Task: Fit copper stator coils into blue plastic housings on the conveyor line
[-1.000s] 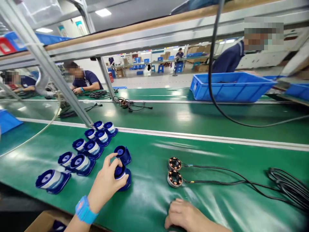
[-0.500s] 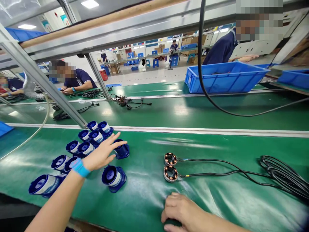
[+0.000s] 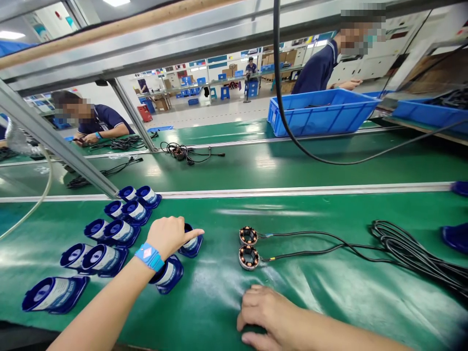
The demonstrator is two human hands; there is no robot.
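My left hand [image 3: 170,236], with a blue wristband [image 3: 149,257], is closed over a dark blue plastic housing [image 3: 192,247]. One digit stretches right across its top; the other fingers bend down out of sight. Just below, partly hidden by the wrist, stands another blue housing [image 3: 170,275] with a white label. My right hand [image 3: 265,312] rests on the green mat, fingers loosely curved, thumb apart, nothing visible in it. Beyond it lie two ring-shaped stators with copper coils, a nearer one [image 3: 249,257] and a farther one [image 3: 248,236], each wired to a black cable [image 3: 310,252].
Several labelled blue housings [image 3: 106,258] stand in rows at left. Coiled black cable [image 3: 398,243] lies at right, near blue parts [image 3: 455,237] at the edge. A metal post [image 3: 84,161], hanging cable [image 3: 280,87] and blue crate [image 3: 318,114] stand beyond. Co-workers sit across the bench.
My left hand has gone from spread fingers to closed over the blue housing, which has shifted slightly right and nearer. The right hand stays on the mat. The view has shifted a little right.
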